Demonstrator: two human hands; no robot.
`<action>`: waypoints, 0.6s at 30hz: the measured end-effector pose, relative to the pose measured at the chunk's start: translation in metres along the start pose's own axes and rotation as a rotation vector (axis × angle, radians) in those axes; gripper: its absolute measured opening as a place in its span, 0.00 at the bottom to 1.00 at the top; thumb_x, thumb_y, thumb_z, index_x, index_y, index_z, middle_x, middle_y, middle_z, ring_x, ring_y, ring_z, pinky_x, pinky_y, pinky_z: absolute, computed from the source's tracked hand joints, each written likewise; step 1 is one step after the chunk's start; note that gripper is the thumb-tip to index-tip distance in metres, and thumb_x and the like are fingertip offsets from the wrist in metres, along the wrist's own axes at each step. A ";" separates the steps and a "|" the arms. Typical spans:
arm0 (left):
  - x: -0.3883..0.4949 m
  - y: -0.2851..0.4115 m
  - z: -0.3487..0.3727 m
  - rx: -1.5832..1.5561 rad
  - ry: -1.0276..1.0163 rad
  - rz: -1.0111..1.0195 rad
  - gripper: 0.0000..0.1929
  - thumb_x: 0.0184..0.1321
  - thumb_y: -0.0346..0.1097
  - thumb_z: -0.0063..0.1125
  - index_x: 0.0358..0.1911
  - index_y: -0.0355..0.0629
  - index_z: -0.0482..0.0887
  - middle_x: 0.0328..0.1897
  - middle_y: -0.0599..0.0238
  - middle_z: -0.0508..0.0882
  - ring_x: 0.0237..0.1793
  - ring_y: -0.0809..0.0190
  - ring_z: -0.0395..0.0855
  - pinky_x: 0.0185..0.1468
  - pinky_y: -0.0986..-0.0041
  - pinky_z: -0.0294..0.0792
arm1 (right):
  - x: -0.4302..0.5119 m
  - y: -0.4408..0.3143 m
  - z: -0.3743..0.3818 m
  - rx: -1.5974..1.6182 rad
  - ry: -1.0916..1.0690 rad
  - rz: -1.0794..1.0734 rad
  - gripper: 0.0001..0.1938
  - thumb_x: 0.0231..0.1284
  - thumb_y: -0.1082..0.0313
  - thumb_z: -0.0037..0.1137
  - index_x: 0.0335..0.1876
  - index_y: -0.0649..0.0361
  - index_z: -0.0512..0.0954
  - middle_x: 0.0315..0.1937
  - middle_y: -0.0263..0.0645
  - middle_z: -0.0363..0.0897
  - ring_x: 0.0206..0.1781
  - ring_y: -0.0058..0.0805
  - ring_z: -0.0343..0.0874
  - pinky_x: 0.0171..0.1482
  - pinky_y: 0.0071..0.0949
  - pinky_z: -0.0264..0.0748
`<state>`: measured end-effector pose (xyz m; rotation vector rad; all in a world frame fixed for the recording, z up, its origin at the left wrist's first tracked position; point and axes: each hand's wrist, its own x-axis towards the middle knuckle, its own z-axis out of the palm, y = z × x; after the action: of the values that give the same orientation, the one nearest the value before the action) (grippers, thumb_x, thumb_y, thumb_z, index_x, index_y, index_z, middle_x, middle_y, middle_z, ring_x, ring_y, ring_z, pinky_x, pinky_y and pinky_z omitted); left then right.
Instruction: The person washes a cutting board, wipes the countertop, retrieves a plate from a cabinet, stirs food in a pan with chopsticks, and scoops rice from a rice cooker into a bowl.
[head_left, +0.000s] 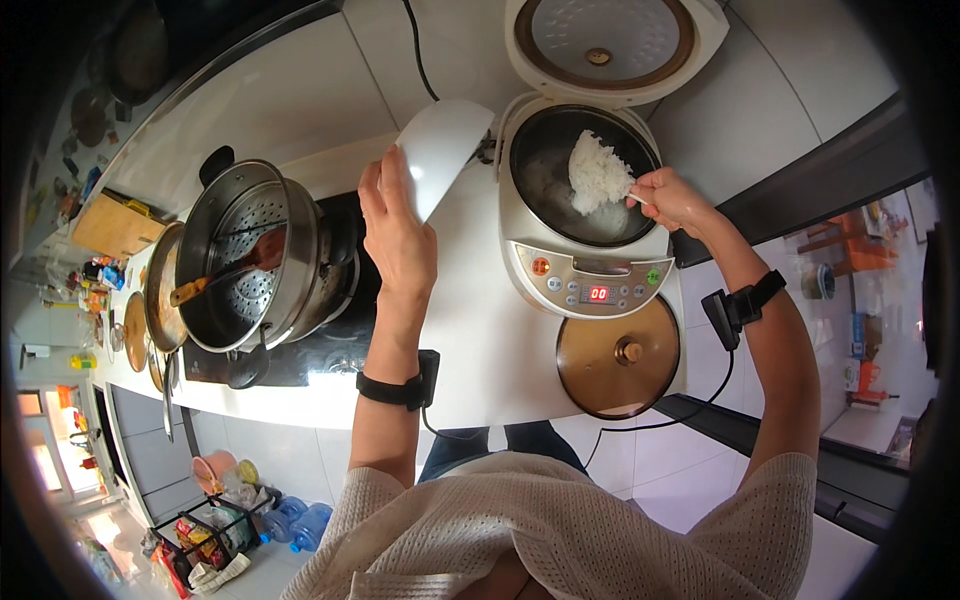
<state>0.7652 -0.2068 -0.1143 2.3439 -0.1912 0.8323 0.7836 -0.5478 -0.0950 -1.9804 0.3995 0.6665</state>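
Note:
My left hand (401, 225) holds a white bowl (444, 154) tilted on its side, to the left of the rice cooker (517, 262). My right hand (670, 199) grips the thin pale handle of a utensil over the cooker's dark inner pot (536, 161). A heap of white cooked rice (598, 176) sits on that utensil and hides most of it. The cooker's lid (604, 34) stands raised at the back, and its front panel has a lit red display (598, 293). The inside of the bowl is hidden from view.
A glass lid (600, 367) with a knob lies in front of the cooker. To the left, a steel steamer pot (300, 255) holding a wooden-handled utensil (199, 289) stands on a black cooktop (292, 367). Farther left is a pan (161, 281). A black cord (421, 56) runs down the wall.

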 end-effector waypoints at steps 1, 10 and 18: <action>-0.001 -0.001 -0.001 -0.012 0.003 -0.021 0.39 0.42 0.10 0.43 0.64 0.46 0.61 0.61 0.50 0.65 0.57 0.41 0.68 0.52 0.59 0.70 | 0.000 0.000 0.001 -0.008 0.003 -0.001 0.12 0.69 0.64 0.42 0.35 0.64 0.73 0.12 0.25 0.58 0.11 0.12 0.46 0.13 0.20 0.41; -0.003 0.019 -0.004 -0.933 -0.195 -0.776 0.31 0.63 0.41 0.45 0.66 0.50 0.44 0.64 0.47 0.59 0.60 0.44 0.67 0.36 0.56 0.81 | -0.033 -0.031 0.004 0.008 0.105 -0.066 0.12 0.69 0.63 0.42 0.35 0.63 0.74 0.13 0.25 0.60 0.11 0.09 0.46 0.13 0.17 0.40; -0.006 0.053 0.018 -1.118 -0.364 -0.854 0.36 0.64 0.65 0.35 0.65 0.47 0.45 0.66 0.46 0.56 0.62 0.42 0.64 0.37 0.51 0.81 | -0.078 -0.083 0.044 -0.890 0.635 -0.820 0.11 0.59 0.70 0.48 0.45 0.65 0.74 0.23 0.41 0.74 0.26 0.39 0.75 0.28 0.31 0.72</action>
<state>0.7523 -0.2599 -0.1009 1.2514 0.1692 -0.1563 0.7533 -0.4695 -0.0063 -2.8809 -0.4472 -0.4223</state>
